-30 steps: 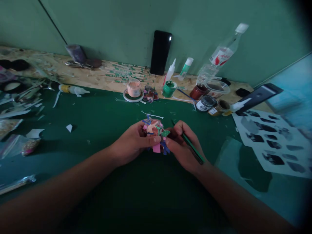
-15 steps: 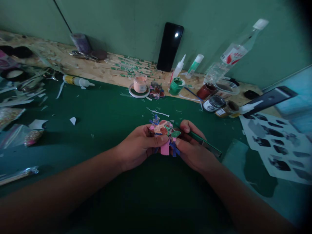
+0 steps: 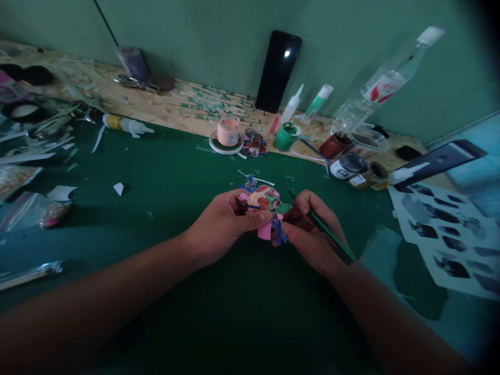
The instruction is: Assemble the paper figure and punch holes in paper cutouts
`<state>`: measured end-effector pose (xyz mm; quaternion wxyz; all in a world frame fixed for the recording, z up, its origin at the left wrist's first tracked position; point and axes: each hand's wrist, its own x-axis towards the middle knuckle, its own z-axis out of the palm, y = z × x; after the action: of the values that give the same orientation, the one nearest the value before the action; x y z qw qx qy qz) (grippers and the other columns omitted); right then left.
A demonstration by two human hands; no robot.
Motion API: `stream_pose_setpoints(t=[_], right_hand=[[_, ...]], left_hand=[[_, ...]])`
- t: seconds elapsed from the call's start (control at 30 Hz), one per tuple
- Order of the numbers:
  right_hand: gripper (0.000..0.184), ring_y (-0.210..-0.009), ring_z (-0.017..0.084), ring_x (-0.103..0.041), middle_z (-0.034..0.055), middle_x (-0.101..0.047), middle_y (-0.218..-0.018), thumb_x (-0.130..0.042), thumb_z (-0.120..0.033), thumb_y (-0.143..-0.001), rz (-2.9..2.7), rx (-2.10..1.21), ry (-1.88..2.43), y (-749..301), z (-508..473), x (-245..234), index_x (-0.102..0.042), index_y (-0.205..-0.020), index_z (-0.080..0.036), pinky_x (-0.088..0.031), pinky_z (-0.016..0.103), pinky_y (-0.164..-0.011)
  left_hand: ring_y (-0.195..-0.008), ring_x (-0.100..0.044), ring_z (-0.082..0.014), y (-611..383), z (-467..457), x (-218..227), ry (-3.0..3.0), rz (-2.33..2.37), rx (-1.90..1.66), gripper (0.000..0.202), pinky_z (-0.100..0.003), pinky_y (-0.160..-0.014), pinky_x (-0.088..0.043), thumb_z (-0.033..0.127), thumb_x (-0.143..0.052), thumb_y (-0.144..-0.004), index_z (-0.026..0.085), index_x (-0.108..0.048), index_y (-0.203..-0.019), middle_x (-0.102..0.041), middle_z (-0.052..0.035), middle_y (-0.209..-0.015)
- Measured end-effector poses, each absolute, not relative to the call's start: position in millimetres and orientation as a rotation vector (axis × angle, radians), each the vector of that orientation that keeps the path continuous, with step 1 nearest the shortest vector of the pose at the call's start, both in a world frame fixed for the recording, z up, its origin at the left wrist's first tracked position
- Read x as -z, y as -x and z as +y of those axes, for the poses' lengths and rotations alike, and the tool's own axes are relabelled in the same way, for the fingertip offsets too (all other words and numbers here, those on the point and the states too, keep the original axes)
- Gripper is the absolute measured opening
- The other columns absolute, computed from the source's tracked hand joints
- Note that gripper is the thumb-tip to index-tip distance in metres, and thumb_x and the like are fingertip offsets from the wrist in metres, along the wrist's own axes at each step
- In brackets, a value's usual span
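Note:
A small many-coloured paper craft piece (image 3: 261,200), with pink, red, blue and green bits, sits between both my hands above the dark green mat (image 3: 164,172). My left hand (image 3: 221,226) is closed on its left side, thumb pressed across its lower edge. My right hand (image 3: 312,234) pinches the piece's right side with thumb and finger. A thin green stick-like tool (image 3: 324,232), a brush or pencil, also lies gripped in that hand and runs back along the wrist.
Along the plywood back edge stand a pink paint pot (image 3: 228,131), a green pot (image 3: 286,136), dark jars (image 3: 344,164), glue bottles (image 3: 292,104), a leaning plastic bottle (image 3: 385,83) and a black phone (image 3: 278,70). Printed sheets (image 3: 445,224) lie right; scraps and bags left.
The view has shifted a little, so the hands and craft piece sit slightly higher and further right. The tool in my right hand has tilted back along the wrist. Both grips are unchanged.

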<state>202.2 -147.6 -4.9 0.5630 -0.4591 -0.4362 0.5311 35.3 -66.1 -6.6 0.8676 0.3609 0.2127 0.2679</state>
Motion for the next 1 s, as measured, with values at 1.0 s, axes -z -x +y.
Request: stream_pose_setpoints(t=[1.0], right_hand=[[0.034,-0.065,0.009,-0.049,-0.0013,-0.057,-0.086,-0.073,-0.013,-0.079,-1.210,-0.982,1.218,-206.3,-149.9,4.2,-0.041,-0.084,-0.023,-0.040,0.021,-0.054]], left_hand=[[-0.074,-0.068,-0.0144,-33.4,-64.6,5.3,-0.813,0.515,-0.532,0.032,-0.029,-0.073,-0.055,0.003,-0.081,-0.062,0.013,-0.063,-0.087,-0.071,-0.0015,-0.081]])
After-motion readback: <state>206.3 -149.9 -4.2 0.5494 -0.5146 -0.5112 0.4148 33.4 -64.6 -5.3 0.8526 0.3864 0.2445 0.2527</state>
